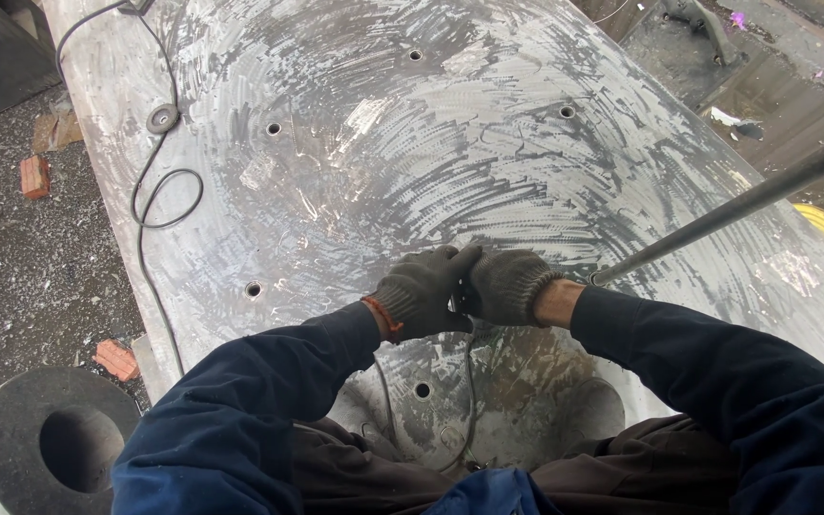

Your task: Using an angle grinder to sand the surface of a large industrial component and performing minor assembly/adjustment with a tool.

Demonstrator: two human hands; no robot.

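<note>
Both my hands wear dark knitted gloves and meet over a large grey metal plate (488,133) with swirled grinding marks. My left hand (422,291) and my right hand (507,284) close together around a small dark power tool (461,294), mostly hidden between them. A thin black cable (470,381) runs from the tool back toward my body. Round drilled holes dot the plate, one (422,389) just below my hands.
A black cord (159,181) loops along the plate's left edge past a small round disc (162,118). A long grey metal rod (746,198) slants in from the right. A thick dark ring (54,443) lies lower left. Brick pieces (34,175) litter the gritty floor.
</note>
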